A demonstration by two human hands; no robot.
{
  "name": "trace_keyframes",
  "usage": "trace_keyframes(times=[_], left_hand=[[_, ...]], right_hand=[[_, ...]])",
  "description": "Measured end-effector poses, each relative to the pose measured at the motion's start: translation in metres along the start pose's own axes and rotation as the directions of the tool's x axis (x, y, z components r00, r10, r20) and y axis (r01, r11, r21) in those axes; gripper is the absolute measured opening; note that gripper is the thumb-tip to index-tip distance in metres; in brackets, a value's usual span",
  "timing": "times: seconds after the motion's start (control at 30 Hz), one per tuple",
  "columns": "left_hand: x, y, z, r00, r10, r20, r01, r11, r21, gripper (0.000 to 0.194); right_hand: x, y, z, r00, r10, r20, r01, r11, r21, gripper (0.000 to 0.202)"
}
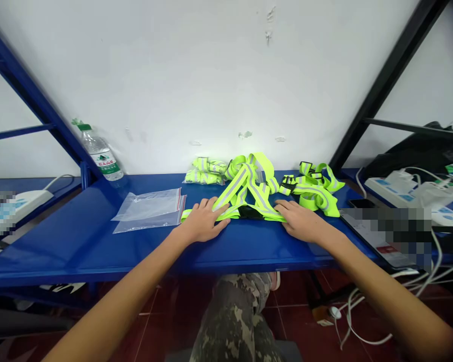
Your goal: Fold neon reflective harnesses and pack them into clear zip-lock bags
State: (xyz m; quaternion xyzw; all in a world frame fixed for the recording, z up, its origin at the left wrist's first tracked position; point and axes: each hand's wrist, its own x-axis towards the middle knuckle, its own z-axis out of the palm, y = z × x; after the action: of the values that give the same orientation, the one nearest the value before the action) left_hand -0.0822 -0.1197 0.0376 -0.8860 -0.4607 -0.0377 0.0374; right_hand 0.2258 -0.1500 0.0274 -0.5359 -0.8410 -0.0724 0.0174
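Note:
A neon yellow reflective strap harness [230, 192] with grey stripes and a black centre patch lies spread on the blue table [136, 251]. My left hand [205, 220] rests flat on its left straps, fingers apart. On the right end of the straps lies my right hand [296, 219], palm down with fingers extended. Behind the harness sits a bagged bundle of the same yellow straps [206, 171]. More loose yellow straps with black buckles [317, 188] are heaped to the right. Clear zip bags [151, 208] with a red edge lie left of my left hand.
A water bottle [102, 156] leans at the back left near the blue frame. At the right are a tablet [377, 239], a phone [361, 203], power strips [390, 190] and white cables [436, 251]. Another power strip [22, 206] is at the far left. A white wall stands behind.

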Motion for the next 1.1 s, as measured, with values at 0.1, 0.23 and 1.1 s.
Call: trace_keyframes(times=[0.1, 0.23, 1.1], left_hand=[[0.004, 0.011, 0.001, 0.998, -0.009, -0.055, 0.008, 1.0, -0.02, 0.067], [0.016, 0.037, 0.007, 0.987, 0.125, -0.1, -0.133, 0.988, -0.08, 0.057], [-0.028, 0.052, 0.01, 0.925, -0.259, -0.277, 0.227, 0.963, -0.144, 0.043]], right_hand=[[0.003, -0.012, -0.007, 1.0, 0.025, -0.007, -0.025, 0.999, 0.04, 0.072], [0.018, -0.036, -0.009, 0.986, -0.157, -0.055, 0.164, 0.972, 0.168, 0.075], [0.016, -0.071, 0.015, 0.965, -0.228, -0.129, 0.255, 0.928, 0.273, 0.06]])
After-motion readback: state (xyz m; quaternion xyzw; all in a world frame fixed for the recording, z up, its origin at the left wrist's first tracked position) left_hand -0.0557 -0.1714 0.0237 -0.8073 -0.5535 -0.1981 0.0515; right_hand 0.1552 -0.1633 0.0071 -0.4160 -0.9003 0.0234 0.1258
